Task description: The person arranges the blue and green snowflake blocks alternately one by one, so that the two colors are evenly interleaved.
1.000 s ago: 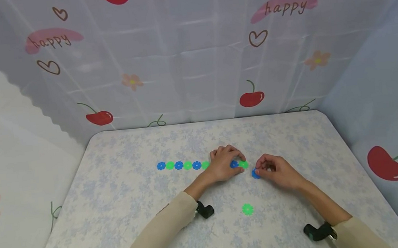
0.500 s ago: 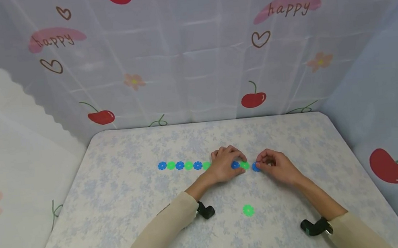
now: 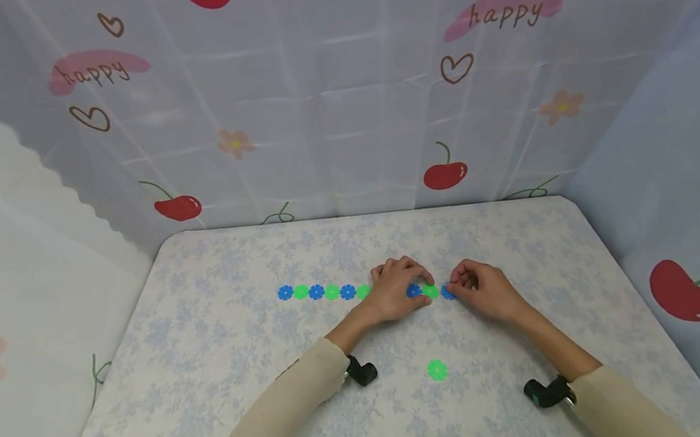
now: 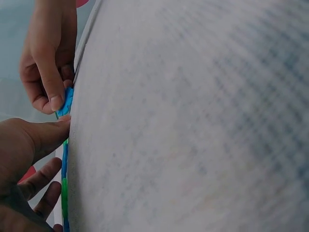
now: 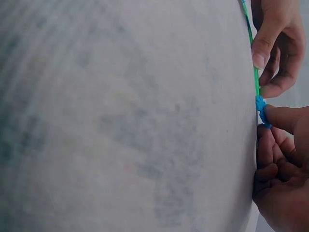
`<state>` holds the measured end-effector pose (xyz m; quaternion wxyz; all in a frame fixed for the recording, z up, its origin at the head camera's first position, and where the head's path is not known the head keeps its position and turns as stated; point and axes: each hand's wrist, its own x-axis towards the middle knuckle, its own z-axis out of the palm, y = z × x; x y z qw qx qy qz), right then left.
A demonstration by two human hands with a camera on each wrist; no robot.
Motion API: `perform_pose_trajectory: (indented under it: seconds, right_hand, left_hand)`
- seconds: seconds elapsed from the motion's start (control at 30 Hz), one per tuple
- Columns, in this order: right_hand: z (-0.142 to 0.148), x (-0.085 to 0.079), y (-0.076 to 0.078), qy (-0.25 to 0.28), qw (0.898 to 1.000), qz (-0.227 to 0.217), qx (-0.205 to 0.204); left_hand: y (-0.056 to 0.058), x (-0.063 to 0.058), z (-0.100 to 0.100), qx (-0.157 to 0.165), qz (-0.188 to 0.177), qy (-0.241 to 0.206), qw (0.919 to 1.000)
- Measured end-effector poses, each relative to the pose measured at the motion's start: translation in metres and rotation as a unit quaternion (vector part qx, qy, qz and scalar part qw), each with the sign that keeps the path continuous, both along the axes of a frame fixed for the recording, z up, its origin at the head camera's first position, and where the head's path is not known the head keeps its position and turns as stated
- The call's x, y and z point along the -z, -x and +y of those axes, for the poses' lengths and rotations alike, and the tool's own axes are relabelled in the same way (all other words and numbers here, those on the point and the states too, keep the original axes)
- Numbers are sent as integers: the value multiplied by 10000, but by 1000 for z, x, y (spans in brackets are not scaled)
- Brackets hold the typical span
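A row of alternating blue and green flower-shaped discs lies along the table in the head view, with a blue disc (image 3: 285, 293) at its left end. My left hand (image 3: 394, 291) arches over the row and hides part of it. Its thumb and a finger hold the green disc (image 3: 430, 292) at the row's right end by the edges. With thumb and forefinger, my right hand (image 3: 486, 293) pinches another blue disc (image 5: 261, 105), tilted and right at that green disc's edge.
A loose green disc (image 3: 437, 370) lies nearer the front, between the two forearms. The table (image 3: 225, 374) wears a pale flowered cloth. A printed curtain (image 3: 327, 121) stands along its far edge. Each wrist carries a black camera (image 3: 547, 392).
My right hand has moved slightly away from me and left, bringing its blue disc up to the row's right end. The left hand has stayed in place on the row.
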<state>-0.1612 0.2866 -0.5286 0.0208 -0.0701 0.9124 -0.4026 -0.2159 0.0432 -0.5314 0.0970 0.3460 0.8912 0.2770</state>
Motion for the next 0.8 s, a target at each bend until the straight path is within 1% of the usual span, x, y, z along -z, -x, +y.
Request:
perform_pose_trajectory:
  seconds: [0.13, 0.23, 0.37, 0.5, 0.6, 0.8]
  right_hand:
    - [-2, -2, 1, -293, 9995, 65, -37]
    - [-1, -3, 2, -389, 9991, 75, -124]
    - [1, -4, 2, -237, 9991, 60, -360]
    - [3, -3, 2, -109, 9976, 199, -659]
    - [4, -2, 1, -86, 9967, 305, -742]
    - [4, 1, 2, -62, 9968, 291, -742]
  left_hand:
    - [0, 2, 0, -24, 37, 26, 10000]
    - [1, 2, 0, -18, 41, 27, 10000]
    - [1, 2, 0, -7, 34, 22, 10000]
    - [2, 2, 0, -10, 53, 41, 10000]
    - [1, 2, 0, -2, 40, 40, 10000]
    - [2, 2, 0, -7, 34, 47, 10000]
